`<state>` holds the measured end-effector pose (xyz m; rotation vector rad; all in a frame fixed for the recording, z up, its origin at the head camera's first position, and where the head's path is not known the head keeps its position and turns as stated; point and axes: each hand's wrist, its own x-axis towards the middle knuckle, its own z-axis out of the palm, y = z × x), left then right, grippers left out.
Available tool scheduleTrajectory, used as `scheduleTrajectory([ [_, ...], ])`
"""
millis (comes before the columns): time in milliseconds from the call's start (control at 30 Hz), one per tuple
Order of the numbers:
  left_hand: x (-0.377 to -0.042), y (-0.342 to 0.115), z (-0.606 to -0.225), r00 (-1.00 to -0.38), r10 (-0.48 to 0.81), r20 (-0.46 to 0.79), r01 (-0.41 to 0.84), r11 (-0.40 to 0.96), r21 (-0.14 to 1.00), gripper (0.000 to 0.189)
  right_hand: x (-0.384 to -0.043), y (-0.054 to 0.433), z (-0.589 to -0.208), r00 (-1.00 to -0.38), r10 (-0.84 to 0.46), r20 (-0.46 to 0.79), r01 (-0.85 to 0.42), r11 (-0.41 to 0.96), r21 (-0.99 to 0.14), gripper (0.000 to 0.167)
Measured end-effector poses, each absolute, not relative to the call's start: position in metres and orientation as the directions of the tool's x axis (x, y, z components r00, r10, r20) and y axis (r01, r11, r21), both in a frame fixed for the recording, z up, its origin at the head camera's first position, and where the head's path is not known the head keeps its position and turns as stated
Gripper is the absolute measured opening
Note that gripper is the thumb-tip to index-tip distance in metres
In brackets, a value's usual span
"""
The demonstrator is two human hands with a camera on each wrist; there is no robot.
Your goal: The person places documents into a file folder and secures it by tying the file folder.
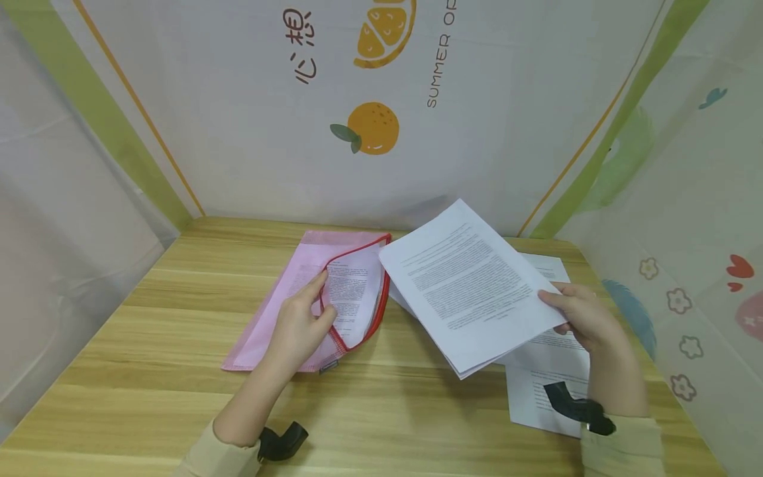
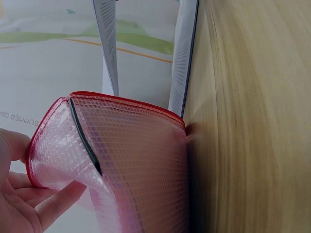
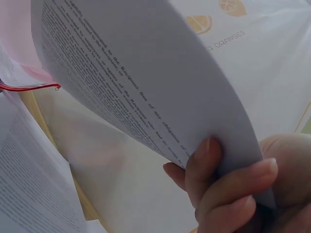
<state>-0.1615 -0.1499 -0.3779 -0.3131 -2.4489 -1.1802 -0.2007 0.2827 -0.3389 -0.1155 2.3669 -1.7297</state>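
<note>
A pink mesh zipper document pouch with red edging lies on the table, its mouth spread toward the right. My left hand pinches the upper layer of that mouth between thumb and fingers; in the left wrist view the lifted mesh wall bows upward. Printed sheets show inside the pouch. My right hand grips a small stack of printed paper by its right corner, thumb on top, fingers underneath. The stack is held tilted above the table, its left corner overlapping the pouch's mouth in the head view.
More printed sheets lie on the wood-grain table beneath and beside the right hand. A white curtain with orange prints stands behind the table, and others hang at both sides. Black straps sit at both wrists.
</note>
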Motion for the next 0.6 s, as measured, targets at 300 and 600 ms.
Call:
scheduleTrajectory([
  [300,-0.161,-0.149,-0.378,-0.892,0.03,0.451,0.37,0.619,0.693,0.059,-0.202,0.27,-0.341,-0.974,-0.191,-0.122,0.058,0.309,-0.949,0.046],
  [600,-0.161,-0.149,-0.379,-0.903,0.036,0.428,0.358,0.612,0.705,0.059,-0.203,0.252,-0.345,-0.981,-0.162,-0.11,0.046,0.36,-0.932,0.047],
])
